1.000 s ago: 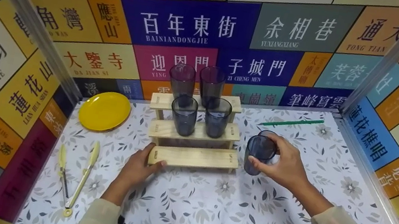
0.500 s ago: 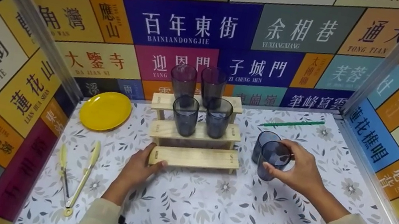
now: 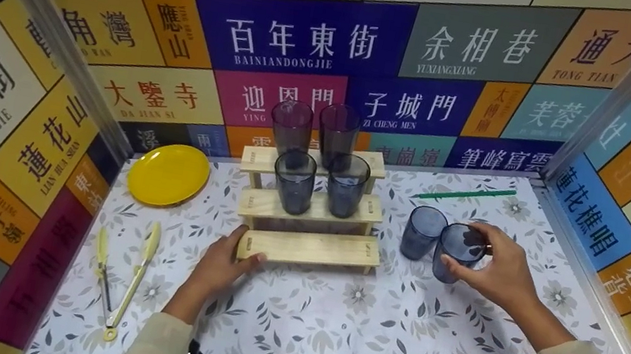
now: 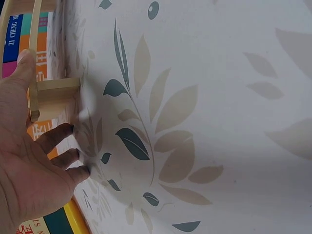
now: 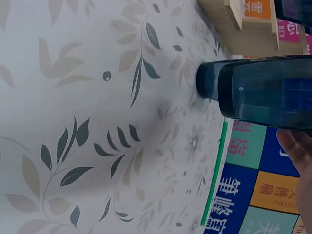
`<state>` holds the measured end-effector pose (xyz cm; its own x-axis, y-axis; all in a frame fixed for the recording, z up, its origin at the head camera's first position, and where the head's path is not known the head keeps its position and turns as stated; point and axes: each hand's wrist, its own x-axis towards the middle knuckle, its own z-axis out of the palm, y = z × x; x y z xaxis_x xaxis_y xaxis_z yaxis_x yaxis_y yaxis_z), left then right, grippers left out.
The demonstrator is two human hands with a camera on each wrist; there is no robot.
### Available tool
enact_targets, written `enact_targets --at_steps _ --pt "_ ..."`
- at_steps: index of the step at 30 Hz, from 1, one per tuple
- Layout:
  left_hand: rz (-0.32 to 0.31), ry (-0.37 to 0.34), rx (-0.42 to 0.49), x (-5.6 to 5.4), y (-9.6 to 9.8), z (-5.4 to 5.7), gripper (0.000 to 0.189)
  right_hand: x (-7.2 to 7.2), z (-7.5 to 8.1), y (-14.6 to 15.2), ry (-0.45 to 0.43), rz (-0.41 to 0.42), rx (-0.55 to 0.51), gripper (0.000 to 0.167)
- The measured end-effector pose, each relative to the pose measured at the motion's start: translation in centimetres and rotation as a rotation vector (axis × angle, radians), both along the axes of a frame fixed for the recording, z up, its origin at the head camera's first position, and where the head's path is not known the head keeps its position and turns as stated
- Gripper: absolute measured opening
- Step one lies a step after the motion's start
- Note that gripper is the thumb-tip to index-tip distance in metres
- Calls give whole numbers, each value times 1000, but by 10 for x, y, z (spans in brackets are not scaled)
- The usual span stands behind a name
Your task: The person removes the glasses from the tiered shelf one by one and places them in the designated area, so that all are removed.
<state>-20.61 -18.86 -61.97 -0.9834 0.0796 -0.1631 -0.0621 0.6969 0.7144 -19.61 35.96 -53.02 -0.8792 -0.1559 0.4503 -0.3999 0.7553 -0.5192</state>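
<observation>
A three-step wooden rack (image 3: 310, 246) stands mid-table, bearing a pair of dark tinted glasses on its top step and two more, one a glass (image 3: 293, 183), on the middle step. My left hand (image 3: 220, 270) holds the left end of the bare lowest step; in the left wrist view its thumb (image 4: 24, 70) lies against the wood, the other fingers beside it. To the right of the rack, my right hand (image 3: 499, 265) grips an upright glass (image 3: 457, 255) by its side. Close beside that stands another glass (image 3: 422, 236). Whether the gripped glass touches the table is unclear.
A yellow plate (image 3: 168, 175) lies at the back left, with yellow-handled tongs (image 3: 127, 286) spread in front of it. Towards the back right lies a thin green stick (image 3: 466, 194). Printed panels (image 3: 313, 36) wall the table in at the back and sides.
My right hand has moved right with its glass, away from the rack, and the standing glass it partly covered now shows fully. My left hand has stayed on the rack.
</observation>
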Motion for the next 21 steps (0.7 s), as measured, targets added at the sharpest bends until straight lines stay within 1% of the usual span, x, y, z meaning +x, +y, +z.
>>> enact_targets --at_steps 2,5,11,14,18,21 --pt "3 -5 5 1 1 -1 99 -3 -4 4 -1 -14 -7 80" --pt "2 -8 7 2 2 -2 98 -8 -10 10 -25 -46 -21 78" --pt "-6 -5 20 2 3 -1 98 -19 -16 15 -118 -155 -37 83" --pt "-4 -5 20 2 2 1 98 -25 -18 14 -160 -193 -39 83" --pt "-2 -11 16 1 -1 2 98 -35 -19 12 -197 -214 -49 80" --pt "-9 2 17 -1 -2 1 98 -41 -19 11 -215 -217 -67 80"
